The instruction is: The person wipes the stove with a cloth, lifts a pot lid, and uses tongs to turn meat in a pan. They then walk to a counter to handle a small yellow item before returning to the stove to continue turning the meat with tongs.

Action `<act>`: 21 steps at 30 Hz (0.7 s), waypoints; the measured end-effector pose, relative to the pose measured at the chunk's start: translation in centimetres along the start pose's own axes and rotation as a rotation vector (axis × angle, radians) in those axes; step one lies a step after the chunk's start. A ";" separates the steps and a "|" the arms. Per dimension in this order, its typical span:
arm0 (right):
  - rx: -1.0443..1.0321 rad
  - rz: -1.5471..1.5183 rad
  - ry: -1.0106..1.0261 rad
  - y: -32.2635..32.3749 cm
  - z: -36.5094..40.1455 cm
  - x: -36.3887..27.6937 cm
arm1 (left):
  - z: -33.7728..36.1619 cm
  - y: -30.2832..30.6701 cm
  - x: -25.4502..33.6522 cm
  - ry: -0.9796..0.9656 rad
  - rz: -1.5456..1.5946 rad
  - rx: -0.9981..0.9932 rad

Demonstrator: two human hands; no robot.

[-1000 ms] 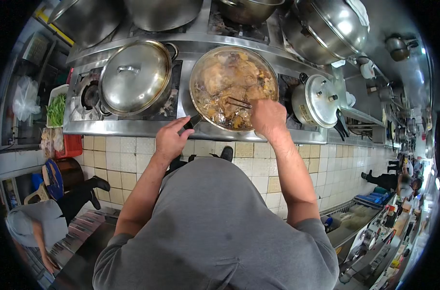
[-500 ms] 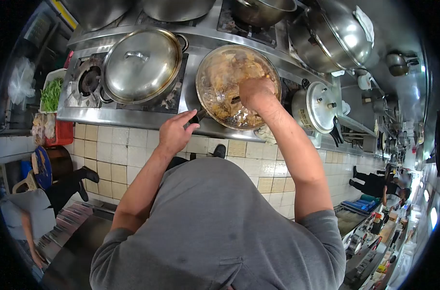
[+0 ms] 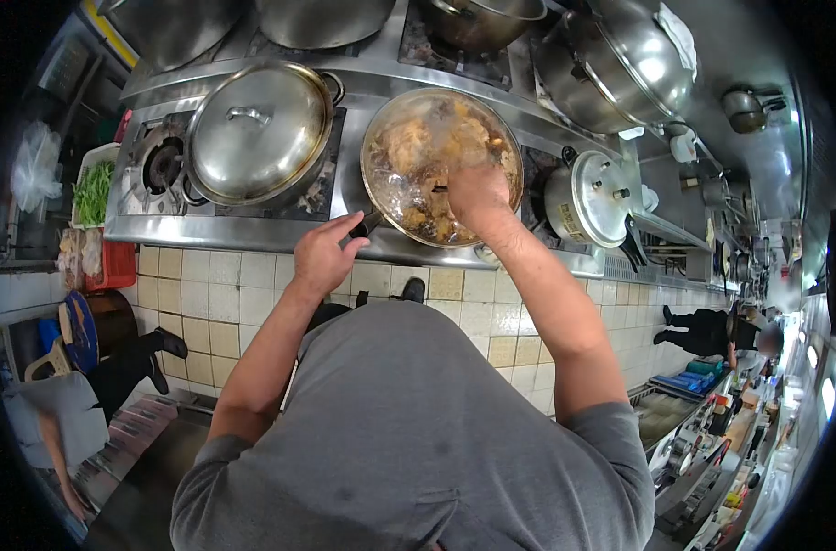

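Note:
A wide round pan [image 3: 374, 188] on the stove holds large pale-brown pieces of food [image 3: 407, 147] in dark, glossy liquid. Over the middle of the pan, my right hand [image 3: 479, 197] is closed, with a short dark end [image 3: 441, 188] sticking out on its left side. The rest of what it grips is hidden under the hand. My left hand [image 3: 326, 255] is beside the pan's dark handle [image 3: 368, 222], thumb spread apart from the stretched fingers. It appears close to the handle without wrapping round it.
A large lidded pot [image 3: 253, 138] stands left of the pan, beyond it a bare burner [image 3: 163, 170]. A pressure cooker [image 3: 597, 197] sits to the right. More large pots [image 3: 326, 20] line the back. Leafy greens [image 3: 93, 195] are at far left. Other people [image 3: 55, 418] are at both sides.
The view has shifted slightly. My right hand has moved a little toward the near side of the pan, and the food pieces under it lie differently. My left hand stays beside the handle.

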State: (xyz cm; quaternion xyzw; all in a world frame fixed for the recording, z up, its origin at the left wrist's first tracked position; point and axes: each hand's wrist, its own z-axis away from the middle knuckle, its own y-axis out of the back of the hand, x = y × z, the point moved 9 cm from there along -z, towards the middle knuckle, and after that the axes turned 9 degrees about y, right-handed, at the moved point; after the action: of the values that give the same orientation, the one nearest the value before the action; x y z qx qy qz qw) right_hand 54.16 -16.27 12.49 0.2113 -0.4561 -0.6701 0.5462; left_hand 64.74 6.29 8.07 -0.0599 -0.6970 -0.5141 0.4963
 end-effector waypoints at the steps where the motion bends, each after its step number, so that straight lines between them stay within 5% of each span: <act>1: 0.022 -0.045 -0.039 -0.3 0.6 0.6 | 0.1 -0.1 -0.1 -0.004 -0.002 0.001; 21: 0.095 -0.161 -0.101 -3.0 1.7 1.8 | 0.0 -0.1 0.6 0.024 -0.042 -0.003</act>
State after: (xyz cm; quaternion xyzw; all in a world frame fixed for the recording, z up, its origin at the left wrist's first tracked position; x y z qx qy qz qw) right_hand 50.65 -17.30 11.24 0.2391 -0.4959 -0.6991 0.4562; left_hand 64.37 6.03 8.47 -0.0397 -0.6914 -0.5262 0.4934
